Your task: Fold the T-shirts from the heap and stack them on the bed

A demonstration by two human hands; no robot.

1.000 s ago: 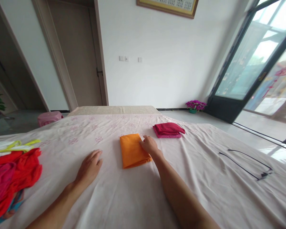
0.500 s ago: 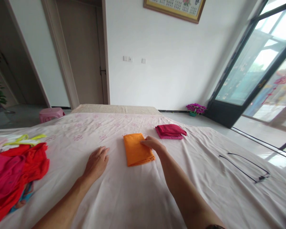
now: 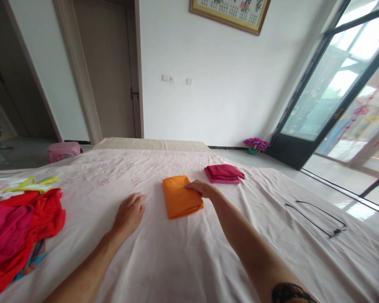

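A folded orange cloth garment (image 3: 180,198) lies flat on the pale flowered sheet, in the middle of the view. My right hand (image 3: 202,188) pinches its right edge, thumb on top and the other fingers partly hidden at the side. To the left of the garment, apart from it, my left hand (image 3: 131,210) rests on the sheet with fingers stretched out, holding nothing. Just beyond my right hand sits a small stack of folded dark red and pink cloth (image 3: 224,174).
Rumpled red and magenta clothes (image 3: 25,223) are heaped at the left, with a yellow-trimmed white piece behind. Black-framed glasses (image 3: 318,221) lie at the right on the sheet (image 3: 164,261). Beyond the bed stand a pink stool (image 3: 64,150) and purple flowers (image 3: 255,144).
The view has shifted slightly. My right hand keeps its grip on the orange garment, and my left hand stays in place on the sheet.
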